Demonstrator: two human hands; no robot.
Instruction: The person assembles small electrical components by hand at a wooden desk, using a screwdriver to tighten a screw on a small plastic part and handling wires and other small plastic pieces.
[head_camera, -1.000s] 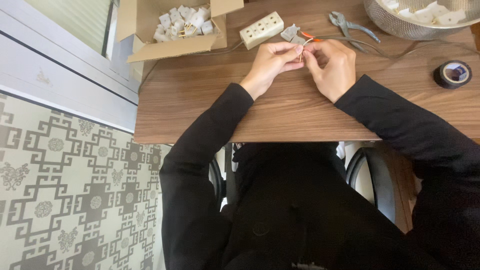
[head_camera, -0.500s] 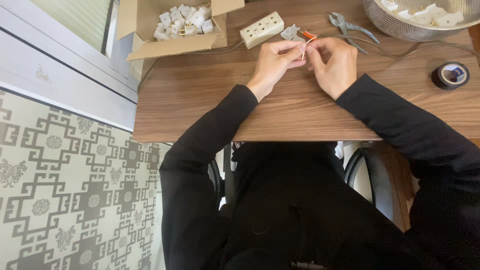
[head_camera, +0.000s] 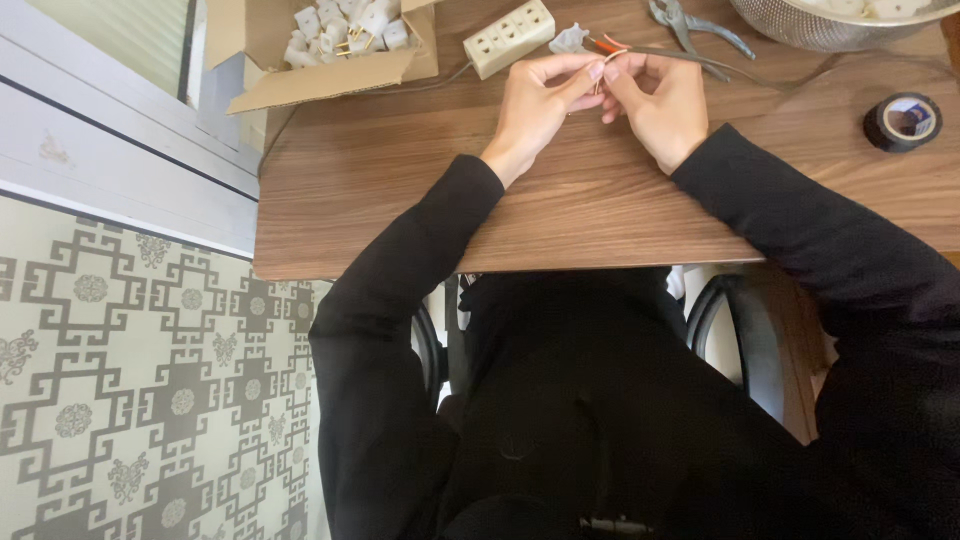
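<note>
Both hands meet over the far part of the wooden table (head_camera: 420, 190). My left hand (head_camera: 535, 105) and my right hand (head_camera: 655, 100) pinch the stripped end of a thin cable (head_camera: 700, 57) between their fingertips; its orange and pale wire tips (head_camera: 607, 47) stick out just above the fingers. A small grey plug part (head_camera: 570, 40) lies right behind my left fingers. The cable runs off to the right across the table.
A white power strip (head_camera: 508, 37) lies behind my left hand. An open cardboard box (head_camera: 320, 70) with several white plugs stands at the back left. Pliers (head_camera: 690, 22), a metal mesh bowl (head_camera: 830, 25) and a roll of black tape (head_camera: 903, 121) are on the right.
Both hands stayed together on the wire end, shifting slightly up in the view; the fingers keep working the wire tips.
</note>
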